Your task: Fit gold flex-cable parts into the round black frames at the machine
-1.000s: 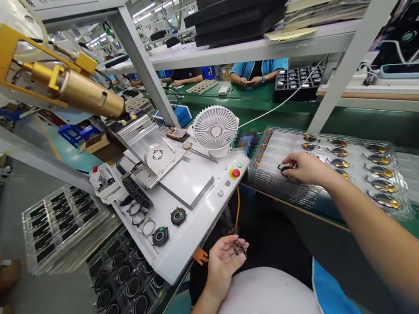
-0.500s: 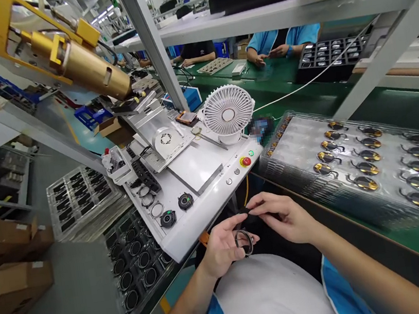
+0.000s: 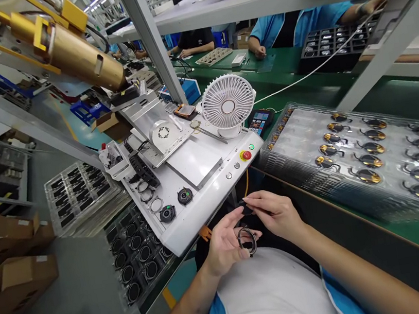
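My left hand (image 3: 225,243) holds a dark metal ring (image 3: 247,241) upright between thumb and fingers, low in front of the white shirt. Just above it, my right hand (image 3: 278,213) pinches a small dark round piece (image 3: 246,207), and the tip of my left forefinger is close to that piece. Two black round watch-like modules with green dots, one (image 3: 167,214) near the front edge and another (image 3: 185,196) beside it, lie on the white machine top (image 3: 181,232). Thin rings (image 3: 156,204) rest to their left.
A white fan (image 3: 228,103) and a red button (image 3: 246,155) are on the machine. Trays of coiled parts (image 3: 307,127) stand at right, trays of dark rings (image 3: 137,255) at lower left. A gold cylinder (image 3: 82,58) hangs upper left. A person (image 3: 293,28) sits across the green bench.
The dark round piece in my right hand shows more clearly now. Both hands stay close together. Across the bench, the person's one arm has reached out to the right. The view has shifted slightly.
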`<state>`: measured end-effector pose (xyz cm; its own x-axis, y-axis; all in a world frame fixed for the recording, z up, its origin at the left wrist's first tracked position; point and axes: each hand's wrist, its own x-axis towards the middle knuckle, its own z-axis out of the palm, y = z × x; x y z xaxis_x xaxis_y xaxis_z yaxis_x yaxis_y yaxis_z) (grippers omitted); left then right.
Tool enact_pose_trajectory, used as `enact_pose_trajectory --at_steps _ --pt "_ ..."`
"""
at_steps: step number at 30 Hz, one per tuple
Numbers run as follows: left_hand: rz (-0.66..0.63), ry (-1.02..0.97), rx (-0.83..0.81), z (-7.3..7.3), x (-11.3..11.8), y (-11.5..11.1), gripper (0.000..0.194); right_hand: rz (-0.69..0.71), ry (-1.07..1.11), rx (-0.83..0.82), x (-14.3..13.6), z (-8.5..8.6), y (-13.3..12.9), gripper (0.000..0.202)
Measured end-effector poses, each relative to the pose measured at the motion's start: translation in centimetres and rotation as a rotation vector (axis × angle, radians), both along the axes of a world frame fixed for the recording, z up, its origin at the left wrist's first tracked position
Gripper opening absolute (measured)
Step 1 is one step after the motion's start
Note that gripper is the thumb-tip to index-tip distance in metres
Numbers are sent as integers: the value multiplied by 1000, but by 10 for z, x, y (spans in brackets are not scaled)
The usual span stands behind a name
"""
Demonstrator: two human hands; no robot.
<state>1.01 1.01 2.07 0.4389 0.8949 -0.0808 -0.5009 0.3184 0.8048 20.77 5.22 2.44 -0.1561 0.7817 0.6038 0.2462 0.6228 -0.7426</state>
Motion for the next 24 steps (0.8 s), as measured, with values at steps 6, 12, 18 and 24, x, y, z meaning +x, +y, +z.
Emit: enact_pose_trajectory --at_steps 6,12,18,24 --pt "-3 -49 -35 0 -2 0 93 43 -70 -24 2 2 3 16" --pt "19 -17 -87 -9 -3 2 81 179 -156 -67 6 8 2 14" --pt "149 7 -106 -9 -8 9 77 58 16 -389 -6 25 51 15" --pt "128 77 -6 -8 -12 1 89 -122 93 -618 -42 51 139 13"
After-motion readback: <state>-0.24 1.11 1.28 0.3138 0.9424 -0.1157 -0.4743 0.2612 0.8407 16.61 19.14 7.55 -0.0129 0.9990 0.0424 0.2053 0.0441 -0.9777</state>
